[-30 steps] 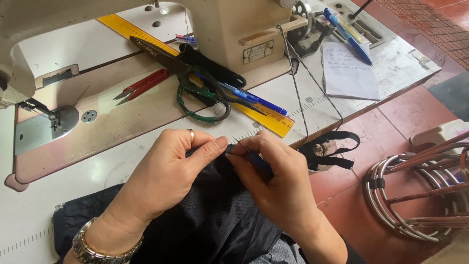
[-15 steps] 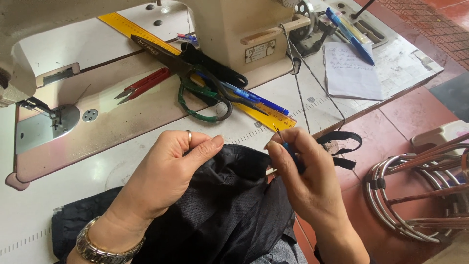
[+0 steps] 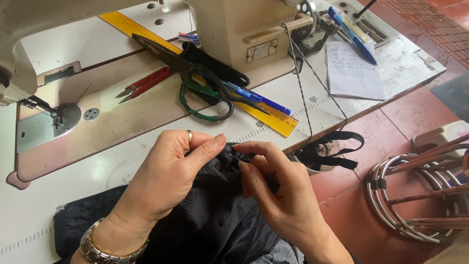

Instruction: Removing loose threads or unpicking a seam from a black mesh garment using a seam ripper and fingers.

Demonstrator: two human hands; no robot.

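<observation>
Dark fabric point(image 3: 215, 220) pinched between both hands point(image 3: 220, 176) beside scissors point(image 3: 195, 73).

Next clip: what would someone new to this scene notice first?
Two bare hands meet at the bottom centre: the left hand bunches dark fabric while the right hand pinches a thin needle at its edge. Behind them, large black-handled scissors lie across a yellow ruler on the sewing machine bed.
</observation>
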